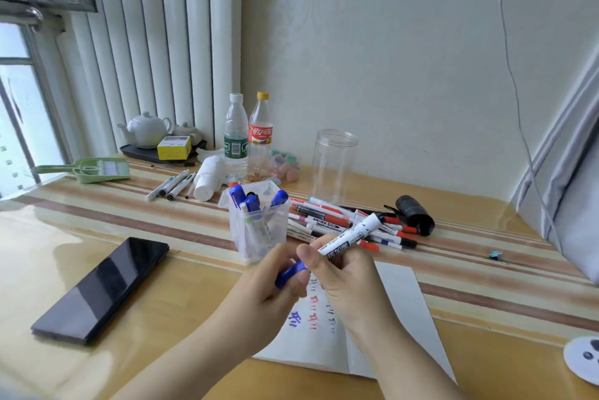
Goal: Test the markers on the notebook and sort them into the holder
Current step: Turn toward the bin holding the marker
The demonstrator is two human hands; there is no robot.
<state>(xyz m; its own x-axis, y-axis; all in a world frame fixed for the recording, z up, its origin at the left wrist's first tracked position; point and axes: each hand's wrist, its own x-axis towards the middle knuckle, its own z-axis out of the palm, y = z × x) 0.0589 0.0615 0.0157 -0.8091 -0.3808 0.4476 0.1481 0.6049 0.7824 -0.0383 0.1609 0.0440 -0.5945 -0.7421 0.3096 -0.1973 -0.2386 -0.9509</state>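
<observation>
Single head-worn wide-angle view, aimed forward and down from close range; striped yellow tabletop (136, 224) framed, wall at 12 o'clock.

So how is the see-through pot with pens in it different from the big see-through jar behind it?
The marker holder is short, with flat sides, and blue-capped markers stand in it. The clear jar is taller, round, and looks empty. The holder stands nearer the person, the jar back by the wall. Both are clear, upright and open at the top.
</observation>
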